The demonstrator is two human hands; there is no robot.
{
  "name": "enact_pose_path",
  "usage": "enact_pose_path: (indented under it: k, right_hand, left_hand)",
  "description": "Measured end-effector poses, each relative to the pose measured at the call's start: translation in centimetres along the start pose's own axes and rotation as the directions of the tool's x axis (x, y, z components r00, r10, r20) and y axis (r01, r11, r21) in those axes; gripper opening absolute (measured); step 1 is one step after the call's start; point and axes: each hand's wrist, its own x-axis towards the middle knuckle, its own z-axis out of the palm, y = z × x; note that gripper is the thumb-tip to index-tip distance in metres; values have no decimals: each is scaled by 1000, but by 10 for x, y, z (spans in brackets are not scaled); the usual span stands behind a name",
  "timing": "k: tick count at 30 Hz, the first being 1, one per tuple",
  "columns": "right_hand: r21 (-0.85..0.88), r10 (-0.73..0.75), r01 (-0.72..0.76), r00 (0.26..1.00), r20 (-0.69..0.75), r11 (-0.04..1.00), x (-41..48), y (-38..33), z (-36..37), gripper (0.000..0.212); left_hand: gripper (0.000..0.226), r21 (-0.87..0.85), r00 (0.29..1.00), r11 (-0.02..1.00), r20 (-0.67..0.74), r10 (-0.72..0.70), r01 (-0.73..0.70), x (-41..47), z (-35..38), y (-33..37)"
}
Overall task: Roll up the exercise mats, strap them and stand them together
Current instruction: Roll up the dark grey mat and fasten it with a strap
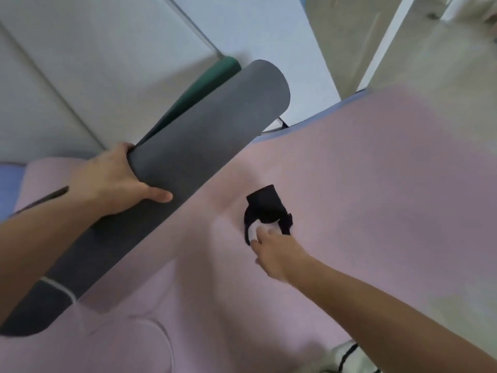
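Left side, my left hand (113,179): curled round the grey rolled mat (188,157), thumb lying across its near face, fingers wrapped over the far edge and out of sight.
Grey rolled mat: lifted off the ground in my grip, slanting from near left to far right, its far end over the far edge of the pink mat (376,184).
Green inner face (215,74): shows at the far end of the roll, where the outer layer stands a little loose.
White band (60,288): a thin pale line crossing the roll close to its near end.
Right side, my right hand (277,251): stretched out low over the pink mat, fingertips at the white patch on the black strap (266,205); blur hides whether I pinch it or only touch it, so I cannot tell.
Black strap: lying crumpled on the pink mat, near the middle, well apart from the roll.
Pink mat: spread flat, filling most of the near and right ground.
Blue mat (10,184): its edge peeks out from under the pink one at the left and the far side.
Floor (416,55): pale, beyond the mats at far right.
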Motion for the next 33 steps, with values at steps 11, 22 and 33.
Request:
enact_pose_path:
  k: [11, 22, 33]
  right_hand:
    - [524, 372, -424, 905, 209, 739, -8, -8, 64, 58]
    - [381, 450, -448, 888, 91, 808, -20, -20, 74, 73]
    - [262, -117, 106, 993, 28, 959, 42, -33, 60, 86]
  left_hand:
    - [128, 231, 991, 973, 129, -41, 10, 9, 79, -23]
    - [126, 72, 998, 997, 47, -29, 26, 9, 69, 29]
    - [119, 178, 997, 981, 7, 77, -77, 3, 31, 53]
